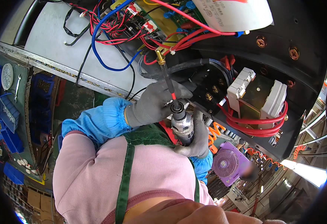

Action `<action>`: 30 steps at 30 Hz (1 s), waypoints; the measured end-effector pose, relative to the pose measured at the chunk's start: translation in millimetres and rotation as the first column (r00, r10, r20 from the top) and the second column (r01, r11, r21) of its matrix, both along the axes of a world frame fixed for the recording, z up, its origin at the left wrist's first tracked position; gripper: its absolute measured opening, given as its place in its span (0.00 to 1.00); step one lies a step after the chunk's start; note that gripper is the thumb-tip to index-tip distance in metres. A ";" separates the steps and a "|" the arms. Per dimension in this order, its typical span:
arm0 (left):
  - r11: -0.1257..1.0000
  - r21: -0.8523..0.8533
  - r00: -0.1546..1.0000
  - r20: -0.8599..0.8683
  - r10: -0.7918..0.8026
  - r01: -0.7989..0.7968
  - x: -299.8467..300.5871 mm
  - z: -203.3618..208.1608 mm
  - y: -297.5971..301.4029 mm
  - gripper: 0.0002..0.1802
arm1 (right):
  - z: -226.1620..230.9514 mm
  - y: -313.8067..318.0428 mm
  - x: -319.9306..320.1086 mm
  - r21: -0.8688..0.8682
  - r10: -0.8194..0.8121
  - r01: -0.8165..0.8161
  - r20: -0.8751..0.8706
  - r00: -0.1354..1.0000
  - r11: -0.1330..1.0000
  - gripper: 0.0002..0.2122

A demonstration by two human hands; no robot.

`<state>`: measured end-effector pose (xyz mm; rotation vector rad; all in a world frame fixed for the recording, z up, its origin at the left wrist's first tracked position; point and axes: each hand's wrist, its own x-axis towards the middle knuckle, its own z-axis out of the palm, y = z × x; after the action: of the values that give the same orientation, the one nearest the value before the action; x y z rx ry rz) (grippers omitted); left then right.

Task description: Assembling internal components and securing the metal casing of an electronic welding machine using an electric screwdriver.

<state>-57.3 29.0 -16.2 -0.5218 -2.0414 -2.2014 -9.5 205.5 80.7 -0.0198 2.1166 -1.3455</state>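
My right hand [200, 140], in a grey glove, is wrapped around the metal body of a power screwdriver [182, 125]. My left hand [154, 101], also gloved, pinches the driver's long black bit [167, 76] just above the chuck. The bit's tip meets a brass fitting [159, 56] among red wires [187, 39] at the edge of a circuit board [163, 18]. The board sits inside an open black appliance housing [282, 67]. A transformer [258, 98] with white ends and looped red leads lies to the right of my hands.
A blue wire [96, 48] loops over a grey panel [55, 37]. A white cylindrical capacitor [234, 15] lies at the top. Blue parts bins [6, 112] stand at left. A purple fan [226, 163], an orange coiled hose [213, 135] and another person [250, 172] are beyond the housing.
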 end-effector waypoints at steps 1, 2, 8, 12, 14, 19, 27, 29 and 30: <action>1.000 0.000 1.000 0.001 -0.001 0.001 -0.4 -1.9 1.7 0.18 | 1.6 -1.9 -2.0 0.000 -0.001 0.001 0.001 1.000 1.000 0.60; 1.000 0.014 1.000 -0.014 0.015 -0.015 -0.6 -3.7 3.4 0.17 | 4.6 -5.4 -5.7 -0.012 -0.005 0.005 0.021 1.000 1.000 0.59; 0.996 0.082 0.999 0.016 0.044 -0.045 0.8 -3.9 6.1 0.14 | -1.6 -8.0 -8.5 -0.080 0.006 -0.013 -0.088 0.996 0.997 0.59; 1.000 -0.001 0.999 -0.009 0.032 -0.032 -4.7 0.4 1.7 0.14 | 1.8 -3.3 -5.4 -0.006 0.041 -0.042 -0.025 0.999 0.999 0.59; 1.000 -0.009 1.000 -0.002 -0.011 0.011 -8.7 8.9 -4.6 0.13 | 2.7 -3.0 -4.4 0.032 0.002 -0.004 0.054 0.999 0.999 0.63; 0.998 -0.030 0.998 -0.045 0.047 -0.049 -2.2 7.5 0.9 0.13 | -1.9 4.5 -2.5 0.045 0.065 -0.067 0.036 0.997 0.997 0.58; 0.965 -0.184 0.979 -0.108 0.170 -0.188 10.5 16.2 14.9 0.18 | -4.9 31.9 -1.9 -0.065 0.163 -0.175 -0.164 0.973 0.982 0.58; 0.945 -0.199 0.963 -0.118 0.241 -0.261 16.0 19.4 19.8 0.18 | -6.3 49.3 0.2 -0.076 0.297 -0.319 -0.212 0.931 0.945 0.57; 0.940 -0.216 0.962 -0.133 0.239 -0.264 18.4 22.7 23.2 0.18 | -6.9 57.3 3.2 -0.092 0.294 -0.321 -0.229 0.928 0.943 0.57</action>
<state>-38.8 52.2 6.5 -0.3615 -2.1836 -1.7678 -6.2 262.9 73.8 -0.5505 2.0843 -1.3310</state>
